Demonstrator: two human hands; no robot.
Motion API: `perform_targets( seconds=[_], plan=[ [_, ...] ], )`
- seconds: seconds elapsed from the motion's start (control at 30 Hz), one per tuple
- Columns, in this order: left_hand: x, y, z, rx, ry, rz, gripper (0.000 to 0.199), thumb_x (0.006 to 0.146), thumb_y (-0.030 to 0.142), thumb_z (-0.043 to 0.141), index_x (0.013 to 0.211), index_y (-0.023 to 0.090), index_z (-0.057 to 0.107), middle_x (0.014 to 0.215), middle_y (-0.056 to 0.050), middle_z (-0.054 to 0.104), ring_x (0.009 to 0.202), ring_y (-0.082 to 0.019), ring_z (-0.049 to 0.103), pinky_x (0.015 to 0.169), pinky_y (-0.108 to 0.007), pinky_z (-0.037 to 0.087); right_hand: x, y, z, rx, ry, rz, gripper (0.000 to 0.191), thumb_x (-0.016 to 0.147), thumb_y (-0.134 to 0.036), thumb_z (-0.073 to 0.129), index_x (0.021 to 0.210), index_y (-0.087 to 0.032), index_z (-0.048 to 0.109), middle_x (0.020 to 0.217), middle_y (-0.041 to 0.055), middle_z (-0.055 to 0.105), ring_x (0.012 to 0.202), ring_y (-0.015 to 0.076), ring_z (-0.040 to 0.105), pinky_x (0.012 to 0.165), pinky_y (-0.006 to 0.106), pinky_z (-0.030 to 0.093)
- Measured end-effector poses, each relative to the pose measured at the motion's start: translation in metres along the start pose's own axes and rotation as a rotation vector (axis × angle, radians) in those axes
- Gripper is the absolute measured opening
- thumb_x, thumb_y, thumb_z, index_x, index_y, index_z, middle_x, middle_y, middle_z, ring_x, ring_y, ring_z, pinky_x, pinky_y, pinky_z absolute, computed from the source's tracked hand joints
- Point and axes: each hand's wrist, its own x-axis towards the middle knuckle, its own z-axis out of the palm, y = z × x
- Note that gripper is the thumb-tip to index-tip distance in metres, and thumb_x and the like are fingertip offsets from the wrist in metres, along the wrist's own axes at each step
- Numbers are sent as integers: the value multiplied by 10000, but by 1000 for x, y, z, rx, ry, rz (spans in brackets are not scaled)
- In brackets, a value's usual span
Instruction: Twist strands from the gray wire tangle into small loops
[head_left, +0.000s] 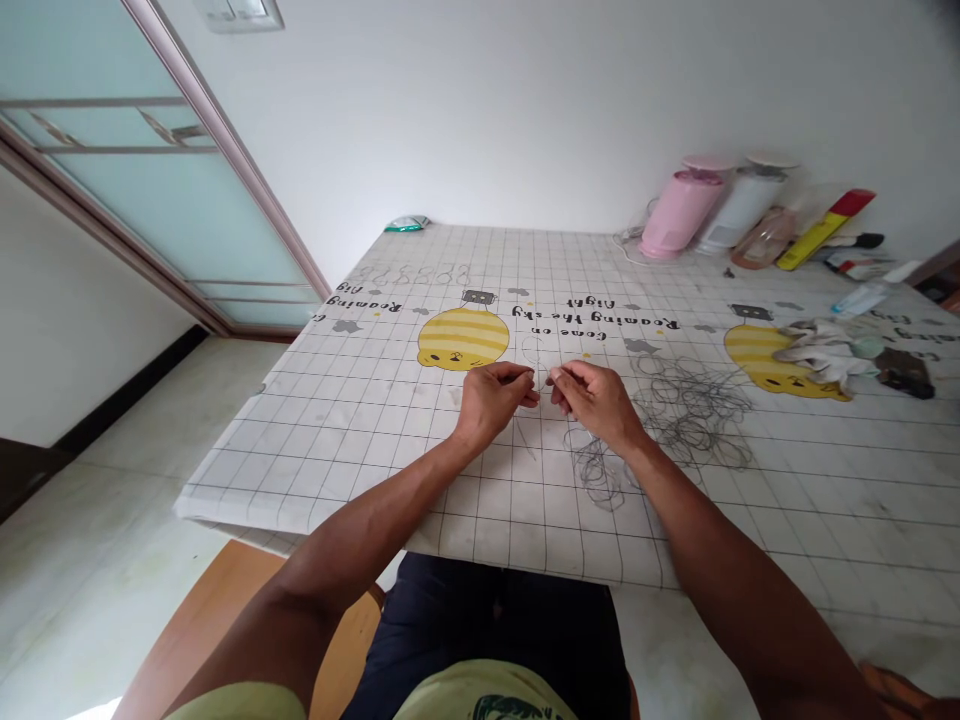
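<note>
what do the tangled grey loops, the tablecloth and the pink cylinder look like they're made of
Tangled grey loops: probably thin, dull metal wire, as they hold rounded curls; stiff synthetic line is possible.
Tablecloth: perhaps vinyl or coated fabric, mostly matte; it lies smooth under its printed grid.
Pink cylinder: likely moulded plastic, with even colour and a soft sheen.

One view, head-worn: faces forward and down from above the lap [502, 610]. Worktop [360, 460] mid-frame, close; left hand [495, 395] and right hand [589, 395] near centre; wall [480, 120] beyond.
</note>
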Motion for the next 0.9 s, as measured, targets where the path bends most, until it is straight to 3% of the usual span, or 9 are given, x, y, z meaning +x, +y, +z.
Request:
perform_targets(
  seconds=[0.17, 0.27, 0.4, 0.53, 0.63, 0.77, 0.9],
  plan=[
    [-2, -1, -1, 73, 6, 39, 96, 869, 211, 728, 866, 152, 804, 752, -63, 776, 694, -204, 779, 670, -331, 679, -1, -1, 5, 87, -63, 55, 414, 961, -615, 703, 935, -203, 730, 742, 48, 718, 582, 166, 630, 478, 267, 493],
    [-1, 2, -2, -14, -49, -7, 116, 885, 252, 764, 875, 139, 786, 749, -68, 756, 687, -192, 760, 671, -336, 674, 0, 0, 6, 171, -25, 43, 407, 976, -605, 688, 993, -203, 752, 830, 71, 736, 683, 189, 671, 501, 273, 522],
    [2, 10, -7, -280, -283, -161, 210, 862, 311, 843, 888, 124, 751, 817, -73, 739, 677, -153, 723, 671, -319, 654, 5, 4, 1, 310, 83, 11, 412, 981, -575, 697, 1186, -221, 753, 1146, 119, 766, 1022, 251, 736, 726, 337, 636],
    [2, 16, -11, -424, -517, -275, 233, 824, 303, 892, 902, 124, 764, 840, -72, 735, 680, -125, 696, 663, -262, 621, 9, 5, -4, 482, -33, 76, 461, 968, -603, 703, 1225, -222, 743, 1306, 152, 747, 1186, 290, 725, 942, 440, 639],
    [0, 17, -10, -471, -583, -313, 204, 837, 278, 878, 928, 127, 774, 846, -65, 730, 668, -113, 684, 627, -232, 594, 10, 3, -3, 600, -111, 91, 422, 969, -583, 710, 1173, -218, 766, 1265, 146, 764, 1139, 272, 740, 975, 440, 622],
    [0, 13, -8, -480, -594, -354, 178, 858, 271, 849, 930, 128, 772, 849, -65, 734, 656, -107, 677, 609, -217, 575, 11, 1, 2, 617, 9, 71, 350, 915, -548, 791, 1056, -228, 782, 1043, 95, 780, 1004, 239, 749, 914, 410, 630],
    [4, 4, -4, -496, -628, -382, 237, 897, 338, 794, 941, 106, 775, 818, -84, 722, 641, -135, 689, 596, -242, 582, 12, -3, -1, 581, 87, 101, 372, 872, -553, 833, 1016, -212, 788, 886, 66, 750, 786, 208, 722, 722, 370, 629]
  ],
)
